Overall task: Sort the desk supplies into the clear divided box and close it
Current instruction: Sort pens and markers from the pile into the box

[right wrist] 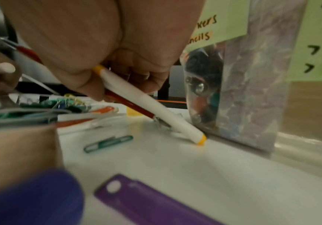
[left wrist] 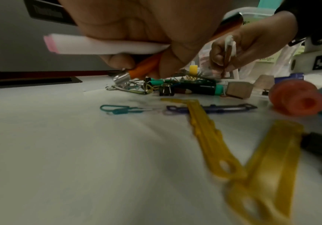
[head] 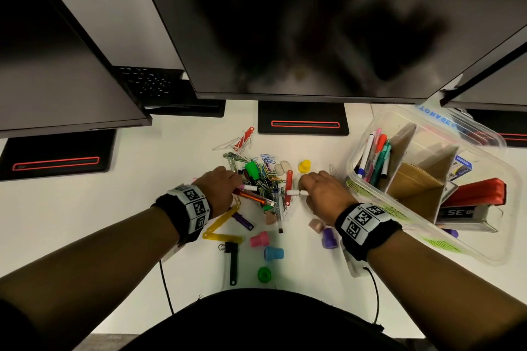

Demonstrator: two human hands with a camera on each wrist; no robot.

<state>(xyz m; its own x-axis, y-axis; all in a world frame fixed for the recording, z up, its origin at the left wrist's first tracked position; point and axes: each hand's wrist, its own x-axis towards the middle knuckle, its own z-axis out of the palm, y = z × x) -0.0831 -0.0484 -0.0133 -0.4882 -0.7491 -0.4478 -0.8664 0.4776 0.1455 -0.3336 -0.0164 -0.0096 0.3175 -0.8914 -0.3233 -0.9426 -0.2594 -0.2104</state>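
White desk: my left hand and right hand curl over the supply pile; clear divided box open at right. Left wrist: I grip a pink-tipped marker and orange pencil. Right wrist: I hold a yellow-tipped marker and red pencil.

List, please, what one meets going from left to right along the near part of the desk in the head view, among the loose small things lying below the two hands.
yellow strip → black binder clip → pink cap → blue cap → purple cap
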